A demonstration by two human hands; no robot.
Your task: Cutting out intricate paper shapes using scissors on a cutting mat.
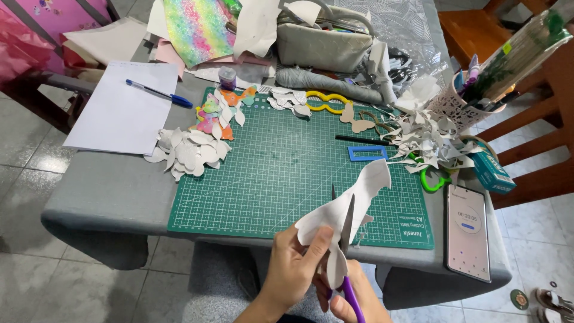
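My left hand pinches a piece of white paper near the table's front edge, thumb on top. My right hand grips purple-handled scissors, whose blades point up and cut into the paper. A petal-shaped flap of the paper hangs down between the two hands. Both hands are over the front edge of a green cutting mat.
A pile of white paper petals and coloured cut-outs lie at the mat's left. Paper scraps, green scissors, a blue frame and a phone are at right. A notepad with a pen lies far left.
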